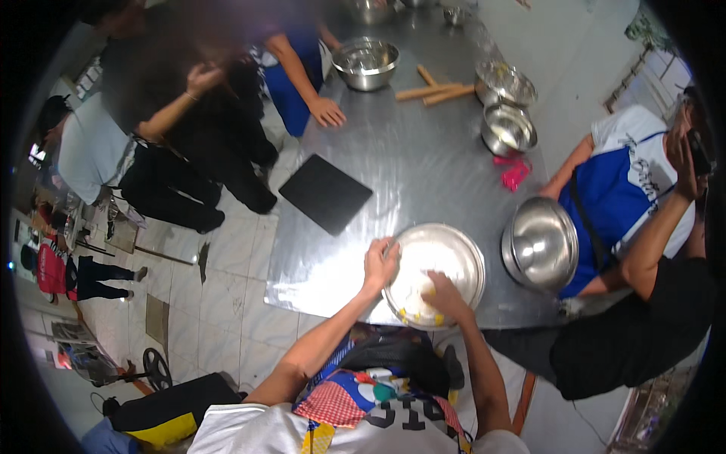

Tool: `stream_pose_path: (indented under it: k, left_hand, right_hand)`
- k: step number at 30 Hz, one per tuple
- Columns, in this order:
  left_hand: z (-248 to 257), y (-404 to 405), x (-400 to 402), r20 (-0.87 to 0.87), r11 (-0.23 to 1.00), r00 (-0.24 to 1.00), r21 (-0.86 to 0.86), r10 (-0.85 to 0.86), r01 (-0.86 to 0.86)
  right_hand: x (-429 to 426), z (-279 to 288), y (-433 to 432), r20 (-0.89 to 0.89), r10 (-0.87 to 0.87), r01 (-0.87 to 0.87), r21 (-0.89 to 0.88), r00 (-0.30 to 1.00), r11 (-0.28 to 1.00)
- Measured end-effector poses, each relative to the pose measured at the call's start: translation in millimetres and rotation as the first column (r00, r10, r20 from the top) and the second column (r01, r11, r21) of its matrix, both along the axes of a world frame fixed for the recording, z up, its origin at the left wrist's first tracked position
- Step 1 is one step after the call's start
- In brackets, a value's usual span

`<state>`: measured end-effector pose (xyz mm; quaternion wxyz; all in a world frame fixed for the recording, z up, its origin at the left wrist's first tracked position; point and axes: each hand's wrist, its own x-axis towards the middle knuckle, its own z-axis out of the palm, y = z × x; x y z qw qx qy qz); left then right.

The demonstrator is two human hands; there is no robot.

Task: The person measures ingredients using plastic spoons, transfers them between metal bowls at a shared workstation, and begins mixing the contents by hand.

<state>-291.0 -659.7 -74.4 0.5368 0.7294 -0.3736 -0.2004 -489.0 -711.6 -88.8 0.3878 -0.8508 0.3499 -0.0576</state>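
A wide stainless steel bowl point(462, 255) stands at the near edge of the metal table. My left hand point(380, 265) is closed around its left rim. Inside the bowl, my right hand point(447, 296) reaches down with bent fingers into a white, flour-like powder point(409, 284). Yellow pieces point(421, 316) lie along the bowl's near inner side, and some yellow shows beside my right fingers. Whether those fingers are pinching a piece is too blurred to tell.
A dark rectangular board point(326, 194) lies to the left on the metal table point(431, 198). At right, a person in a blue apron point(601, 198) stands by a tilted steel bowl point(541, 244). Farther back are wooden rods point(434, 92), a pink object point(515, 175) and several bowls point(366, 76).
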Motion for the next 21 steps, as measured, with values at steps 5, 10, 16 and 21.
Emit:
stream_pose_path:
  k: [5,10,16,21]
  left_hand:
    - [17,11,6,-0.03,1.0,1.0,0.029,-0.009,0.01]
    - [18,14,5,-0.037,0.999,0.999,0.053,-0.006,0.008]
    - [22,15,-3,-0.032,1.0,0.999,-0.011,-0.002,0.002]
    - [18,16,-1,-0.04,1.0,0.999,0.005,-0.012,0.012]
  right_hand:
    - [2,-9,-7,0.243,-0.149,0.164,-0.043,0.959,0.986]
    - [6,4,3,-0.039,-0.21,0.159,-0.527,0.977,0.835]
    - [-3,-13,2,-0.198,-0.244,0.115,-0.505,0.949,0.855]
    - [0,-4,4,-0.229,-0.266,0.119,-0.506,0.936,0.854]
